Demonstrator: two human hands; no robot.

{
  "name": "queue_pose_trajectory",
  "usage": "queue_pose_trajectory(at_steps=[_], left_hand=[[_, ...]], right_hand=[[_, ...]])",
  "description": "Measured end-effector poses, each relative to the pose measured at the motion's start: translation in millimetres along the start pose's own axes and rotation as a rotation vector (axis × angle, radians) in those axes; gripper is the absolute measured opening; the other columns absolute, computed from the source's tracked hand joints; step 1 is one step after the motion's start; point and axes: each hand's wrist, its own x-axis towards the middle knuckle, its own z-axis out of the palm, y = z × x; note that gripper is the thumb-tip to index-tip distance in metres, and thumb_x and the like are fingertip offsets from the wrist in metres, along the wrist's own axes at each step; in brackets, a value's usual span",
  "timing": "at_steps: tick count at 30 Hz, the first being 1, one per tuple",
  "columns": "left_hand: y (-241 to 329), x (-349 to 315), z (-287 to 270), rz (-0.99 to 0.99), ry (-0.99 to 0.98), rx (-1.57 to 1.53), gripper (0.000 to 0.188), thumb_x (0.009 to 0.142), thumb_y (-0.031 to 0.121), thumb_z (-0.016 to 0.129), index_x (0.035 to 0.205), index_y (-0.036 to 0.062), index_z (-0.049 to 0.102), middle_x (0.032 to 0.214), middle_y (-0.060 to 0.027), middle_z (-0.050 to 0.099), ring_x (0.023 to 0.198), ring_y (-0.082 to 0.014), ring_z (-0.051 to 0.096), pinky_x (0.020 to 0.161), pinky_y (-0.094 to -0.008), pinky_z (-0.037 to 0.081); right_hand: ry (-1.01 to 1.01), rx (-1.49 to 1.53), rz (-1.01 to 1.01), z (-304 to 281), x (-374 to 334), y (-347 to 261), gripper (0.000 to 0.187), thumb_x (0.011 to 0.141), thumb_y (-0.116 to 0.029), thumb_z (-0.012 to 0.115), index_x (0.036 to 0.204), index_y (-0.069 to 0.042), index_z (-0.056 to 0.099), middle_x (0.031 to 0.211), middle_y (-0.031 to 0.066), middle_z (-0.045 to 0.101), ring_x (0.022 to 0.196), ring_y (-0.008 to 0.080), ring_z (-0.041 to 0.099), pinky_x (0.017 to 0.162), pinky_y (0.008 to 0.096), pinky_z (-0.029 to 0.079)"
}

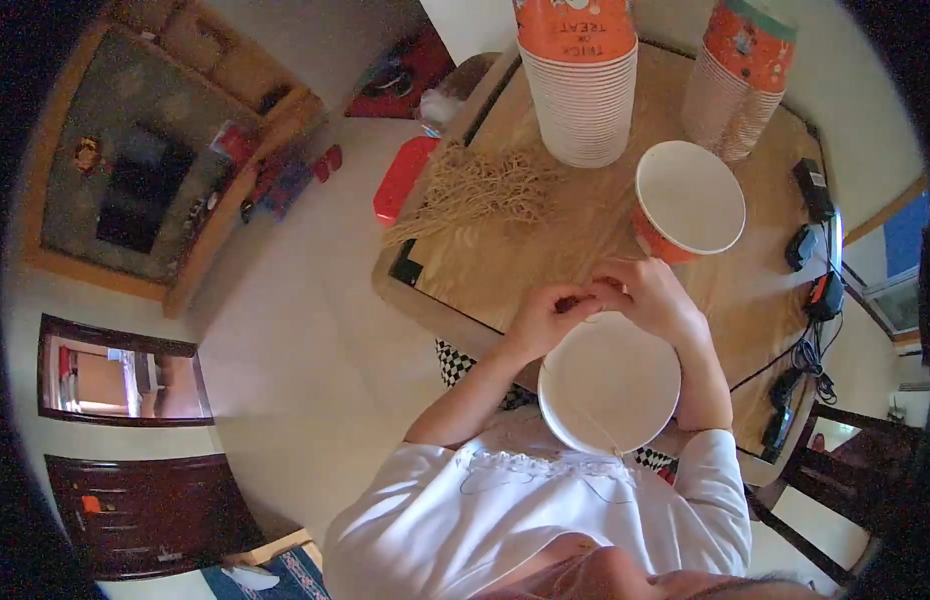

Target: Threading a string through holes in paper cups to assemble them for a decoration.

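A white paper bucket (610, 380) sits tilted at my lap, its open mouth facing up. A thin tan string (600, 432) crosses its inside and meets the near rim. At the far rim my left hand (553, 318) and my right hand (653, 295) come together, fingertips pinched closely. Both seem to grip the string there, though the fingers hide most of it. Just beyond my right hand, on the table, stands another bucket (691, 198), orange outside and white inside.
On the wooden table (465, 290) lie a heap of tan strings (485, 190) and a red plastic item (405, 180). Farther back stand two tall stacks of nested buckets, one stack (583, 100) and another stack (737, 85). Black adapters and cables (810, 350) line the right edge.
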Motion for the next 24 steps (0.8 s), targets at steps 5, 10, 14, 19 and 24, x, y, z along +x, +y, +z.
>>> queue_pose_trajectory(at_steps=[5, 10, 14, 19, 24], left_hand=[[1, -4, 0, 0.032, 0.002, -0.056, 0.015, 0.08, 0.016, 0.066, 0.081, 0.0002, 0.065, 0.06, -0.0008, 0.056, 0.055, -0.0065, 0.048, 0.051, -0.0245, 0.041], [7, -9, -1, 0.061, 0.025, -0.047, 0.015, 0.08, 0.015, 0.066, 0.077, 0.0002, 0.063, 0.057, 0.0004, 0.053, 0.053, -0.0057, 0.046, 0.049, -0.0242, 0.039], [2, -13, -6, -0.035, -0.048, -0.074, 0.011, 0.08, 0.013, 0.066, 0.085, 0.0032, 0.063, 0.065, 0.0026, 0.054, 0.058, -0.0045, 0.046, 0.051, -0.0227, 0.038], [4, -17, -27, -0.048, -0.235, -0.336, 0.02, 0.08, 0.012, 0.068, 0.097, 0.0063, 0.057, 0.081, 0.0036, 0.055, 0.073, -0.0043, 0.05, 0.063, -0.0205, 0.043], [0, -10, -31, -0.021, -0.262, -0.296, 0.018, 0.08, 0.011, 0.068, 0.092, 0.0067, 0.054, 0.084, 0.0031, 0.054, 0.081, -0.0058, 0.053, 0.074, -0.0217, 0.045]], right_hand=[[-0.007, -0.027, -0.038, -1, -2, -1, 0.015, 0.081, -0.019, 0.059, 0.079, -0.003, 0.059, 0.071, 0.0158, 0.059, 0.068, 0.0363, 0.057, 0.058, 0.042, 0.044], [-0.09, -0.081, -0.061, -3, -4, -1, 0.018, 0.082, -0.02, 0.057, 0.077, -0.003, 0.055, 0.07, 0.0168, 0.058, 0.067, 0.0376, 0.056, 0.057, 0.0441, 0.043], [-0.111, 0.01, -0.142, -6, -5, -2, 0.017, 0.083, -0.019, 0.056, 0.08, -0.003, 0.054, 0.072, 0.017, 0.058, 0.068, 0.0377, 0.056, 0.057, 0.044, 0.043], [-0.15, -0.001, -0.135, -9, -6, 4, 0.017, 0.083, -0.02, 0.055, 0.083, -0.003, 0.055, 0.074, 0.0159, 0.06, 0.07, 0.0361, 0.058, 0.059, 0.0433, 0.045], [-0.229, -0.195, -0.12, 4, -3, 14, 0.015, 0.082, -0.02, 0.057, 0.084, -0.006, 0.06, 0.076, 0.0142, 0.062, 0.071, 0.0346, 0.059, 0.061, 0.0429, 0.046]])
